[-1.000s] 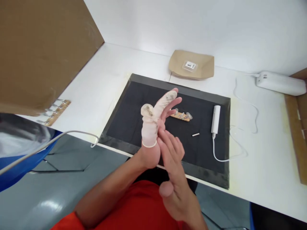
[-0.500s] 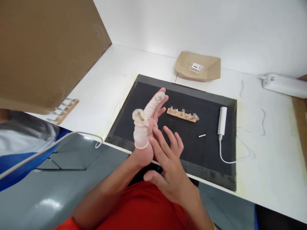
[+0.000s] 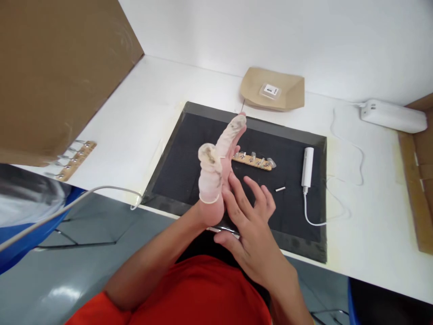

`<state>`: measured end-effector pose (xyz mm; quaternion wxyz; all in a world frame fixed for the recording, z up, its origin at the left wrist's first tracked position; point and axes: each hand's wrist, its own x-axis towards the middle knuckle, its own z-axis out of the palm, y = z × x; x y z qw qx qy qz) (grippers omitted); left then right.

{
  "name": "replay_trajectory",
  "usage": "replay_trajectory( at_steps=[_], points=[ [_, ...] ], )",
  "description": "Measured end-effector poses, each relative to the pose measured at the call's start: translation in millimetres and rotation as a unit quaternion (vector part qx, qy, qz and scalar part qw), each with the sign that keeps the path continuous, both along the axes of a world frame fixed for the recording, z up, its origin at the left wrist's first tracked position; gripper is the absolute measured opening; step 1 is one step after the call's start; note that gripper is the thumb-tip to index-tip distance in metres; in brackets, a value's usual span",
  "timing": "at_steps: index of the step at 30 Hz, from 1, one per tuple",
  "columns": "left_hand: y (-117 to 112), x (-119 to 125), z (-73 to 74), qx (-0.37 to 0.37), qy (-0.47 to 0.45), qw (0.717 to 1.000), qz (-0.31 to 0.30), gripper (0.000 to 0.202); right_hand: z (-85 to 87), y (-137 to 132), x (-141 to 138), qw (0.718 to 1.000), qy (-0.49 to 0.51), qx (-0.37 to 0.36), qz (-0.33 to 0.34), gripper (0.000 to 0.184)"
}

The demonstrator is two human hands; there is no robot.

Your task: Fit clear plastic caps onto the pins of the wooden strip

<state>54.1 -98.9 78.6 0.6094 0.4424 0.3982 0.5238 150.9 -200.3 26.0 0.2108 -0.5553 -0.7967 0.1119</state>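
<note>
My left hand [image 3: 219, 180] is held edge-up over the black mat [image 3: 179, 149], its fingers stretched out. Whitish finger cots with dark smudges cover its thumb [image 3: 209, 174] and index finger [image 3: 230, 135]. Against the left palm rest the fingertips of my right hand [image 3: 252, 221], whose fingers are spread. The palm side of the left hand is mostly hidden, so anything between the hands cannot be made out. Just beyond lies a wooden strip [image 3: 248, 160] with small clear pieces and metal fittings on it. A short white stick [image 3: 280, 189] lies on the mat to the right.
A white handheld device [image 3: 307, 167] with a cable lies on the mat's right side. Behind the mat sits a brown paper tray [image 3: 248, 88] holding a small labelled clear box [image 3: 270, 91]. Another wooden strip [image 3: 77, 161], a large cardboard panel [image 3: 67, 67] and a power strip [image 3: 394, 116] are around.
Both hands have shifted a little to the right over the mat, still together, and the left now partly covers the wooden strip's near end. The camera view has turned slightly.
</note>
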Motion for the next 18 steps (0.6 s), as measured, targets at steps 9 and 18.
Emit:
replay_trajectory(
  at_steps=[9,18],
  points=[
    [5,-8,-25.5,-0.019,-0.142,0.988,-0.056,0.052,10.5,1,28,1.000,-0.004,-0.008,0.015,0.069],
    [4,-2,-28.4,-0.066,-0.171,0.982,-0.044,0.065,3.9,-1,32,1.000,-0.010,0.001,-0.007,0.069]
  ],
)
